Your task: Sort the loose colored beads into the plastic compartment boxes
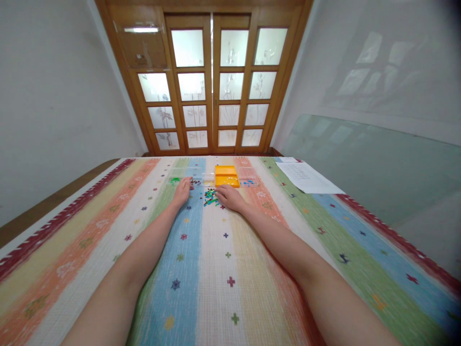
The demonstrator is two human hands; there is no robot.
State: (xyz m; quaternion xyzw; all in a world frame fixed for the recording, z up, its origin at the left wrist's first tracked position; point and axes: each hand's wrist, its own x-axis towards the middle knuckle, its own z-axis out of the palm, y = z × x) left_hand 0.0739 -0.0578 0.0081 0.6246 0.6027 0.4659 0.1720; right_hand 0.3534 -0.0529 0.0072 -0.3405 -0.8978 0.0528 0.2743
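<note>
My left hand (183, 190) is at the near edge of a clear box (173, 173) that has green pieces (175, 180) in it; dark red pieces (195, 182) lie just right of its fingertips. What its fingers hold, if anything, is too small to tell. A loose pile of small blue, green and red pieces (210, 197) lies on the cloth between my hands. My right hand (229, 197) touches the right side of this pile, palm down with fingers bent. Behind it stands an open orange box (226, 170) with pale pieces in its front part.
A clear box with blue pieces (248, 182) stands right of the orange box. White papers (308, 177) lie at the back right of the striped tablecloth (216, 264). Beyond the table are wooden glass doors (212, 69), with a glass panel (378, 158) at the right.
</note>
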